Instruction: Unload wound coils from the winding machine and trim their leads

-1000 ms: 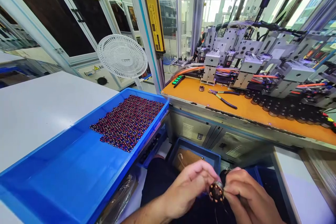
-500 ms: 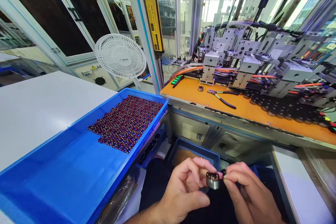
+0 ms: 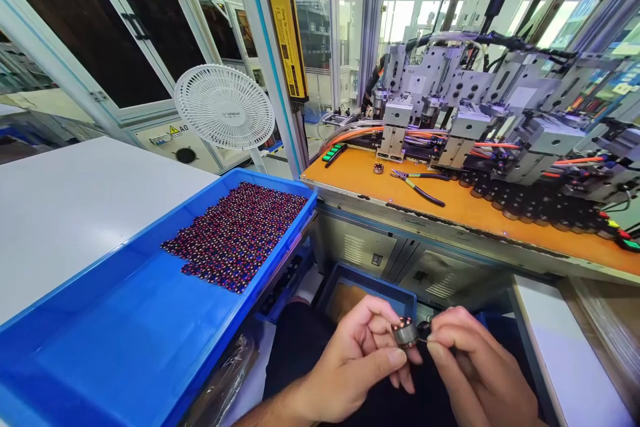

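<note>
The left hand (image 3: 357,363), at the lower middle of the frame, is gripping a small metal ring part (image 3: 405,335) between its thumb and fingers, with copper-coloured spots showing along the part's upper rim. The right hand (image 3: 480,363) is sitting just to the right, thumb and forefinger pinched together on what is looking like a thin strand (image 3: 423,340) at the part's right side. The metal ring part is thus lying between the two hands, against the left fingertips and close to the right ones. Dark-clothed legs (image 3: 295,353) are showing beneath the hands.

Just above them, a blue bin (image 3: 340,269) is standing below the orange tabletop (image 3: 350,177). To the left, a large blue tray (image 3: 125,327) is holding a dense mass of small dark parts (image 3: 240,233) at its upper end, beside a white tabletop (image 3: 90,207).

On the orange tabletop, another ring part (image 3: 379,168) is resting left of the pliers (image 3: 425,196); dark cylindrical parts (image 3: 535,207) are lining the right, before metal machine fixtures (image 3: 467,121). A white fan (image 3: 225,107) is standing at upper left.
</note>
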`<state>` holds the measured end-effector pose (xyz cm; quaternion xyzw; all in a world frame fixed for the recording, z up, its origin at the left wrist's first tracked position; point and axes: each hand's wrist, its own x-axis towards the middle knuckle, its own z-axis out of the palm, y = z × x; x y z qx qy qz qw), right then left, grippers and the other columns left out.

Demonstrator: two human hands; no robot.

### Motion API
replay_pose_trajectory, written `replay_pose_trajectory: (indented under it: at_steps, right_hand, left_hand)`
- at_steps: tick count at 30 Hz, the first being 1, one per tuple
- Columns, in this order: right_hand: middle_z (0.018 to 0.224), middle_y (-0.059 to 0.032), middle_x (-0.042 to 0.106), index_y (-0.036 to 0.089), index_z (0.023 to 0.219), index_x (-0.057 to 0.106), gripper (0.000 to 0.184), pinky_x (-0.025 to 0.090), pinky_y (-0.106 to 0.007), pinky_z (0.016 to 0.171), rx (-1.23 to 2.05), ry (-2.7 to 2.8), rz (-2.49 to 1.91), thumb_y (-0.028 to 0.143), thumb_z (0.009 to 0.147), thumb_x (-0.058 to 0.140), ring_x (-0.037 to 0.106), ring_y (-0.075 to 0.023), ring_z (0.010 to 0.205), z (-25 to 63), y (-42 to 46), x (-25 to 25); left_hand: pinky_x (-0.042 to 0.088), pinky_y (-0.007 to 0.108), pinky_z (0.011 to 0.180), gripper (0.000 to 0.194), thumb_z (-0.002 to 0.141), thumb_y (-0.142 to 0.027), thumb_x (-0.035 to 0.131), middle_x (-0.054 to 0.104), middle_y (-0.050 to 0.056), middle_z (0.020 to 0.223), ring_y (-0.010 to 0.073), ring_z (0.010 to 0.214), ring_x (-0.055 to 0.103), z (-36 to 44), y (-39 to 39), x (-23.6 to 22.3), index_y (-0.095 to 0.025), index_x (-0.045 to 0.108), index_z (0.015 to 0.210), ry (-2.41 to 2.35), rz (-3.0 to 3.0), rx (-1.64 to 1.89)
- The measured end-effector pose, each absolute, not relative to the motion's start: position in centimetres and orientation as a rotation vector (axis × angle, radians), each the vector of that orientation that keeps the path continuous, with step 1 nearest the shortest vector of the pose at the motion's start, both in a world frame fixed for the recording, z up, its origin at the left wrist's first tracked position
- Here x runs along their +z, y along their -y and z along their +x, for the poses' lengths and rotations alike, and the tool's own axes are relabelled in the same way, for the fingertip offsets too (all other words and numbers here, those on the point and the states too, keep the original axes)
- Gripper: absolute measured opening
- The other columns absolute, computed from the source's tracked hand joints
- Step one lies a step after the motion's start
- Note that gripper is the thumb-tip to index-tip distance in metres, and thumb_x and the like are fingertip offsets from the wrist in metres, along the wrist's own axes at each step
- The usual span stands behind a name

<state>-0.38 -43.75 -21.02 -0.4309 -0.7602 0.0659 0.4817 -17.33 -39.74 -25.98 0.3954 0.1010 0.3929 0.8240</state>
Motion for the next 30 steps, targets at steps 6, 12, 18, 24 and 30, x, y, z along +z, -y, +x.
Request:
replay_pose_trajectory:
  at_steps: [6,12,18,24,30]
  right_hand:
    - [0.069,-0.0003,0.059,0.019,0.083,0.056,0.013,0.049,-0.019,0.058,0.155,1.737,-1.073,0.008,0.090,0.052,0.059,-0.0107,0.065,-1.1,43.8,-21.3]
    - [0.073,-0.0014,0.059,0.019,0.084,0.059,0.012,0.049,-0.020,0.060,0.236,1.610,-1.091,0.010,0.090,0.054,0.059,-0.0117,0.066,-1.6,44.2,-22.3]
    - [0.074,-0.0016,0.056,0.020,0.081,0.059,0.012,0.050,-0.020,0.058,0.657,1.499,-1.129,0.017,0.092,0.057,0.057,-0.0129,0.065,-2.0,44.8,-22.8]
    - [0.068,0.0008,0.050,0.017,0.072,0.055,0.025,0.048,-0.019,0.059,1.114,1.312,-1.133,0.029,0.093,0.059,0.050,-0.0105,0.063,-1.5,44.7,-23.6]
    - [0.071,0.0017,0.050,0.016,0.089,0.060,0.031,0.045,-0.019,0.056,1.403,1.137,-1.043,0.046,0.085,0.070,0.044,-0.0082,0.059,-1.4,44.1,-24.2]
  left_hand:
    - [0.053,0.021,0.073,0.032,0.070,-0.010,0.083,0.069,0.001,0.102,0.0067,0.075,0.067,-17.0,40.3,-24.6,-0.015,0.051,0.073,-0.260,0.868,1.081]
    - [0.054,0.018,0.077,0.030,0.072,-0.008,0.081,0.074,-0.002,0.093,0.0077,0.083,0.068,-16.5,40.5,-24.9,-0.022,0.064,0.093,-0.345,0.930,1.242]
    - [0.059,0.025,0.084,0.038,0.074,-0.014,0.080,0.073,0.001,0.109,0.0136,0.092,0.072,-16.8,40.2,-25.5,-0.031,0.073,0.107,-0.413,1.080,1.279]
    - [0.059,0.031,0.087,0.030,0.071,-0.015,0.083,0.077,0.003,0.106,0.0190,0.096,0.073,-17.1,39.7,-25.4,-0.031,0.078,0.096,-0.456,1.156,1.282]
    - [0.057,0.036,0.094,0.028,0.069,-0.018,0.085,0.080,0.003,0.104,0.0233,0.104,0.072,-17.3,39.1,-25.1,-0.029,0.078,0.093,-0.432,1.179,1.267]
